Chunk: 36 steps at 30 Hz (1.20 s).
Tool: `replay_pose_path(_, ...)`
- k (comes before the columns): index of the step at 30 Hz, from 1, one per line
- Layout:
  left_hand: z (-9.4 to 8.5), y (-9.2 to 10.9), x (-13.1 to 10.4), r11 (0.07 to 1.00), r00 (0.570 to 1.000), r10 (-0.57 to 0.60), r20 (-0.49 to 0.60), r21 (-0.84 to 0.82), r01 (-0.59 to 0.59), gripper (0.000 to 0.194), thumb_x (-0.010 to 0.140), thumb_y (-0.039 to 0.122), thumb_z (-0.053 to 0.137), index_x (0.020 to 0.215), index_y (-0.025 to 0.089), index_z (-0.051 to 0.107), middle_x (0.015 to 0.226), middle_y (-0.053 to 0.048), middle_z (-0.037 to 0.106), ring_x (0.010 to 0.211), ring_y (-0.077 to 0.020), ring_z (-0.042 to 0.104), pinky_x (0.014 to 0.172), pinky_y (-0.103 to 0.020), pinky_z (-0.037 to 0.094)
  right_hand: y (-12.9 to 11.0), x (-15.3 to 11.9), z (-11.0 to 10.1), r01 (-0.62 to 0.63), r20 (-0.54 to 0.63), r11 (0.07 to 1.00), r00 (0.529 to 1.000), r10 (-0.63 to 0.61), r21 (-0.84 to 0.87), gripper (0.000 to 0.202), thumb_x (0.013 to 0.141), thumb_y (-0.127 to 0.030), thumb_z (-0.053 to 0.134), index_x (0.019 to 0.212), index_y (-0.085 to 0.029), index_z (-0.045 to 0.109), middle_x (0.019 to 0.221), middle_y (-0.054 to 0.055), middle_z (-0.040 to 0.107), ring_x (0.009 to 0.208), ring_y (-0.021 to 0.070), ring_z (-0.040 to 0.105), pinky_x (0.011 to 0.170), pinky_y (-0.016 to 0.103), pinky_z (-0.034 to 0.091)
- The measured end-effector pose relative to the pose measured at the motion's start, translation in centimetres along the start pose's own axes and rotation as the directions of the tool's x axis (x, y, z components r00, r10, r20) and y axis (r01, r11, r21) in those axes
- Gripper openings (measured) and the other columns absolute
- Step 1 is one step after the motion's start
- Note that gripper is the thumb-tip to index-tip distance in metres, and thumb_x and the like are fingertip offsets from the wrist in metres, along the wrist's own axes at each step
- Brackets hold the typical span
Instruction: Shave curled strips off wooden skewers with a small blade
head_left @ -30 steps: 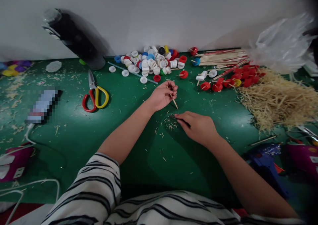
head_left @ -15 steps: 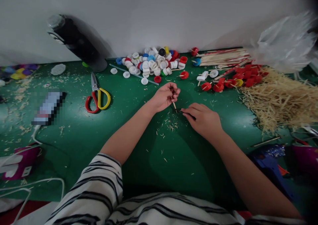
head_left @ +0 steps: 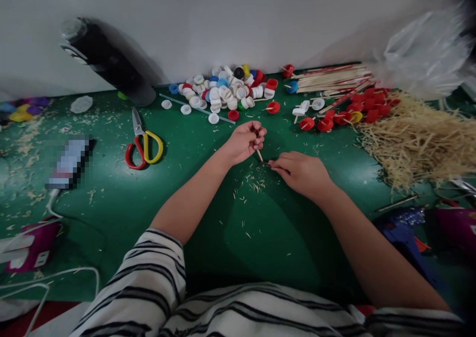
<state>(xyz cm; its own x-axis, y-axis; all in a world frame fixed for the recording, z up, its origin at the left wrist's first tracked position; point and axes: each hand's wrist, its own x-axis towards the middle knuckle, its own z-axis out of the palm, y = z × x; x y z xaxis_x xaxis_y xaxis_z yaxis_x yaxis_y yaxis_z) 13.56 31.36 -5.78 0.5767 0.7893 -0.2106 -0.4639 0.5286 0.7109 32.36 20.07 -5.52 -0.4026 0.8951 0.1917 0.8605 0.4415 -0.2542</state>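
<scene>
My left hand (head_left: 243,143) is closed around a thin wooden stick (head_left: 260,155), whose pale lower end points down toward the table. To its right, my right hand (head_left: 303,173) pinches a small dark blade (head_left: 265,164) between thumb and fingers. The blade meets the stick's lower end, though its full shape is hidden by the fingers. Curled wood shavings (head_left: 255,183) lie scattered on the green table (head_left: 208,257) below both hands.
Bottle caps (head_left: 223,94) are heaped behind my hands. Scissors (head_left: 143,146), a phone (head_left: 70,162) and a black bottle (head_left: 111,61) are on the left. Sticks (head_left: 330,80), red caps on sticks (head_left: 372,106), straw (head_left: 420,143) and a blue glue gun (head_left: 403,237) are on the right.
The whole view has shifted slightly. My right hand and the blade have turned a little at the stick's end, and less of the blade shows. Both hands keep their holds.
</scene>
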Motion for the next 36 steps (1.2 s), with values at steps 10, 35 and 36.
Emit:
replay_pose_path(10,0.1,0.3,-0.2,1.0,1.0,-0.024,0.002,0.009,0.024,0.032,0.067,-0.011,0.043,0.083,0.016,0.05,0.071,0.002,0.051,0.053,-0.0048,0.044,0.051,-0.018,0.03,0.2,-0.7,0.5,0.04,-0.084,0.999,0.996,-0.037,0.03,0.028,0.105,-0.034,0.052,0.095,-0.023,0.076,0.095,0.001,0.076,0.09,0.0161,0.066,0.06,0.03,0.036)
replay_pose_path(35,0.4,0.0,-0.4,0.999,0.999,-0.042,0.01,-0.03,0.042,0.031,0.072,-0.013,0.041,0.075,0.018,0.044,0.065,0.005,0.041,0.05,-0.0051,0.04,0.049,-0.018,0.03,0.4,0.2,0.2,-0.008,0.043,0.996,0.999,0.004,0.093,0.026,0.104,-0.033,0.05,0.092,-0.022,0.071,0.094,0.004,0.072,0.094,0.0179,0.064,0.065,0.03,0.037)
replay_pose_path(36,0.4,0.0,-0.4,0.999,0.999,-0.039,0.013,-0.029,0.039,0.031,0.072,-0.013,0.042,0.075,0.018,0.043,0.065,0.005,0.041,0.05,-0.0052,0.04,0.049,-0.018,0.03,0.4,0.2,0.2,-0.008,0.044,0.996,0.999,0.004,0.093,0.026,0.104,-0.033,0.051,0.092,-0.022,0.071,0.093,0.003,0.072,0.094,0.0179,0.064,0.065,0.03,0.037)
